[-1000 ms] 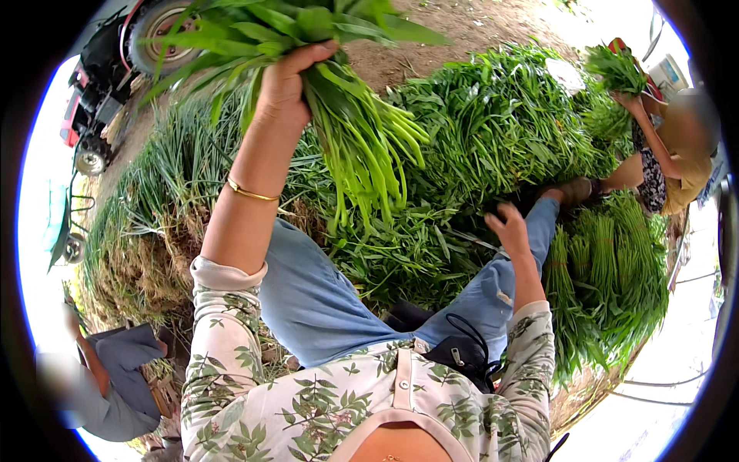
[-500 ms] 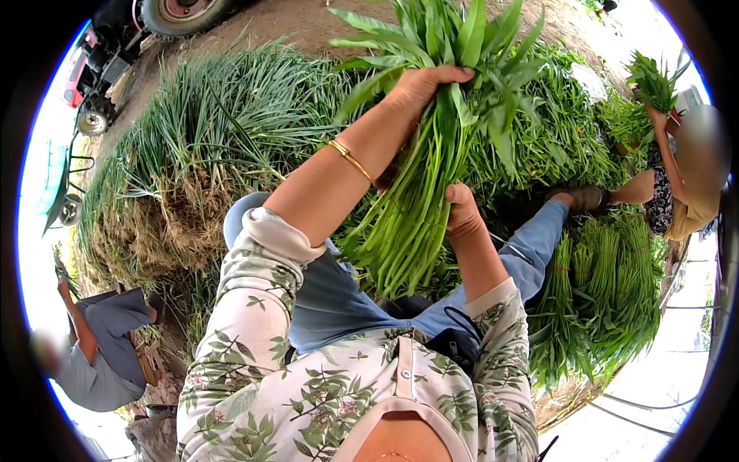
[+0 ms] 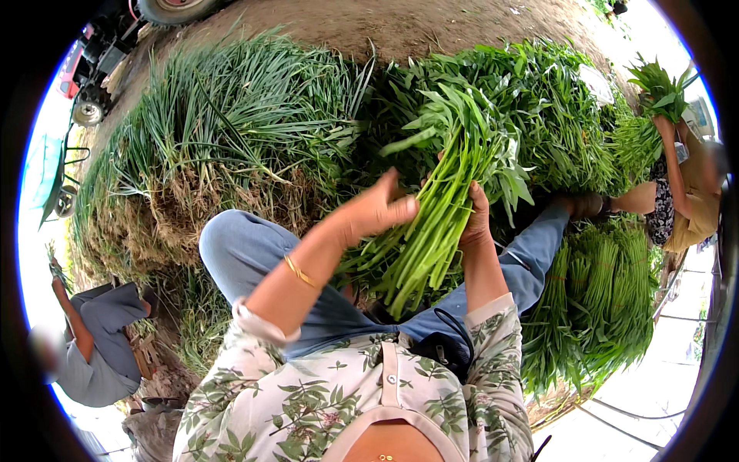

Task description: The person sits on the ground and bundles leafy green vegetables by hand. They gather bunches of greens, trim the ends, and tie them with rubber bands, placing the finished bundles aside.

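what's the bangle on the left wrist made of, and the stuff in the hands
The bangle looks like polished metal, probably gold-toned: thin, yellow and glinting in the light. The bundle of leafy green stalks is fresh plant matter: matte green stems with long pointed leaves, pale at the cut ends. The right hand grips it, and the left hand touches the stems with its fingers spread.

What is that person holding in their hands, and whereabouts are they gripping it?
A bunch of long-stemmed leafy greens. The right hand wraps around the stems about midway along; the left hand rests open against the stems on the other side.
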Motion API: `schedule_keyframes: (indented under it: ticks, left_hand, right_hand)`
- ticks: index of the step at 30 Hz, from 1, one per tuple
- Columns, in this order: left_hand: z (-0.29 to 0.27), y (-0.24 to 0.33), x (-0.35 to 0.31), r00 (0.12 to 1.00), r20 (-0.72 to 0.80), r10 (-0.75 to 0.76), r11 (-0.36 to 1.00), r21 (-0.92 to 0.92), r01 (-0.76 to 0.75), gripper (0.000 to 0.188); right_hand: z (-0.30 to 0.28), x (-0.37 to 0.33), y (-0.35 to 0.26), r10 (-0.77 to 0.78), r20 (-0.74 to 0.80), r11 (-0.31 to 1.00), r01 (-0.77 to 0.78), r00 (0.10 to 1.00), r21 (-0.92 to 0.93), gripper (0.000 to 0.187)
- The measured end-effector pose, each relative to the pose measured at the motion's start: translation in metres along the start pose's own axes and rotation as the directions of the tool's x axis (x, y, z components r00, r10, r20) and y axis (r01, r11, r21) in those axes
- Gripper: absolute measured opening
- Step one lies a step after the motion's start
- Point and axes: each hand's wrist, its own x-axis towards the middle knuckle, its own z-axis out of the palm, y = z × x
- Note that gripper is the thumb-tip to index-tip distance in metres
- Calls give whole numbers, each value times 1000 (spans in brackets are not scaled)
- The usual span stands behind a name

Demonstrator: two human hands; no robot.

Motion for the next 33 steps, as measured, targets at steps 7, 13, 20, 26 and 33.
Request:
schedule_keyframes:
  ticks: [7,13,20,26,33]
  left_hand:
    - [82,-24,-23,990,-105,94,787,-601,-139,61]
    - [77,-72,-6,951,3,-308,626,-752,205,37]
    - [73,-86,-15,961,-5,-278,690,-696,196,41]
    - [73,-89,-15,959,-59,-278,758,-627,181,42]
    - [71,-80,-18,966,-133,-222,826,-553,113,39]
  right_hand:
    - [44,-3,3,-75,-219,988,43,973,-147,67]
    - [-23,-29,45,66,-371,873,-233,926,-428,45]
    - [-21,-52,74,-346,-251,625,23,904,-780,41]
    - [-38,-58,81,-322,-248,646,21,914,-763,45]
    - [-21,-40,23,-652,-151,122,-94,743,-988,41]
